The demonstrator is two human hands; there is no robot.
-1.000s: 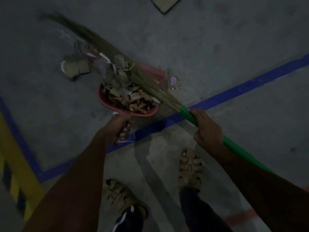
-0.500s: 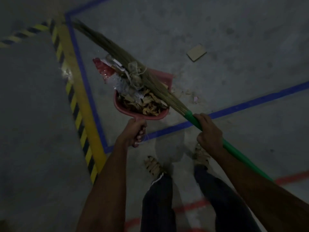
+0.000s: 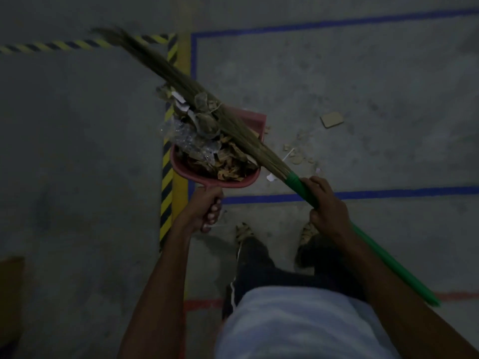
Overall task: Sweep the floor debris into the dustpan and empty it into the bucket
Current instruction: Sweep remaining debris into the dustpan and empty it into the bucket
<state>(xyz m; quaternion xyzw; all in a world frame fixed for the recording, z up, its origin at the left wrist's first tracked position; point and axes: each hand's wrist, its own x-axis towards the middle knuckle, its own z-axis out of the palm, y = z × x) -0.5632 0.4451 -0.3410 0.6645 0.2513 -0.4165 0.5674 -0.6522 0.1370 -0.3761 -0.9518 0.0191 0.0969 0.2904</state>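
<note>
A red dustpan (image 3: 255,120) is held up off the floor, heaped with paper scraps, cardboard bits and clear plastic (image 3: 207,149). My left hand (image 3: 204,208) grips its handle from below. A grass broom (image 3: 181,86) lies diagonally across the load, bristles reaching to the upper left. My right hand (image 3: 326,206) grips the broom's green handle (image 3: 383,257) just behind the bristles. No bucket is in view.
Small scraps (image 3: 298,154) and a flat cardboard piece (image 3: 331,119) lie on the grey concrete to the right of the pan. Blue tape lines (image 3: 388,194) and a yellow-black hazard strip (image 3: 167,193) mark the floor. My feet (image 3: 243,231) stand below the pan. A brown box edge (image 3: 10,294) shows lower left.
The dustpan has been lifted and carried with the broom laid over it. My view has turned, so the hazard strip now runs under the pan and the floor scraps sit to the right.
</note>
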